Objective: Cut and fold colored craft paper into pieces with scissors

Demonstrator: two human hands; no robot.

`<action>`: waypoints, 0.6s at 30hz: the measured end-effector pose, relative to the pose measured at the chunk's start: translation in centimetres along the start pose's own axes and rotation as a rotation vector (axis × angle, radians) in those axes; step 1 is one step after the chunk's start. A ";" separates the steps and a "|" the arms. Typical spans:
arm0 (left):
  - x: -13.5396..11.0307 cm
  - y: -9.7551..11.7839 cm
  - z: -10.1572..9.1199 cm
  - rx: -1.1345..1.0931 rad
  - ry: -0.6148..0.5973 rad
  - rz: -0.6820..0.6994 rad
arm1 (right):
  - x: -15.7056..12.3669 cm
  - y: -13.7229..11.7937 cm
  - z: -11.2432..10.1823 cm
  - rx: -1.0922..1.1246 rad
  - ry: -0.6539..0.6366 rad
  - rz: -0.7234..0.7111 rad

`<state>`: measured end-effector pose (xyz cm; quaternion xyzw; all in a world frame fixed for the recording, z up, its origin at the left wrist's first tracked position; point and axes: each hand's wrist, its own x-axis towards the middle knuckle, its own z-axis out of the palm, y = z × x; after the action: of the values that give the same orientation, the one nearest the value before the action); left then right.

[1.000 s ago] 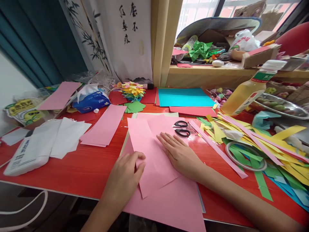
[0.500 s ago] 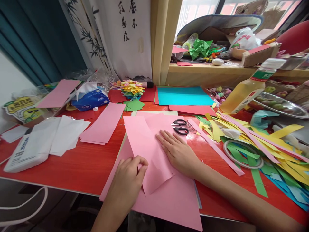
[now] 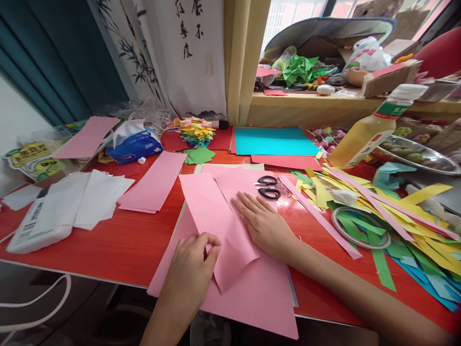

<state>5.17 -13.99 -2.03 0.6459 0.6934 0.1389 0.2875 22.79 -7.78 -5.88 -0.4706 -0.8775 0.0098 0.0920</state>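
A folded pink paper sheet [image 3: 212, 216] lies on a larger pink sheet [image 3: 259, 298] at the front of the red table [image 3: 118, 245]. My left hand [image 3: 192, 269] pinches the folded sheet's near left edge, fingers closed on it. Flat on the paper's right side rests my right hand [image 3: 264, 223], fingers stretched out and pressing down. Black-handled scissors [image 3: 268, 187] lie just beyond my right fingertips.
More pink sheets [image 3: 154, 182] and white papers [image 3: 90, 197] lie left. Coloured paper strips [image 3: 396, 211] and a tape ring [image 3: 360, 226] crowd the right. A juice bottle [image 3: 367, 132], a teal sheet [image 3: 273, 141], a tissue pack [image 3: 135, 146] and a folded-paper pile [image 3: 196, 130] sit behind.
The pink sheets have turned and slid left under my hands; the big sheet's corner now hangs past the table edge. My left hand closed tighter on the paper's edge.
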 end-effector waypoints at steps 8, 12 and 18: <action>-0.2 -0.2 0.0 -0.021 -0.010 -0.002 | 0.0 -0.1 -0.1 -0.006 0.010 -0.003; -0.4 -0.5 0.0 -0.023 0.003 0.012 | 0.0 0.0 0.0 -0.008 0.002 -0.002; -0.4 -1.2 0.5 -0.079 0.232 0.024 | 0.0 0.2 -0.3 0.134 0.027 0.029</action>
<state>4.51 -14.60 -3.04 0.6218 0.7084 0.2433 0.2287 22.99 -7.73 -5.62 -0.4760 -0.8667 0.0633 0.1349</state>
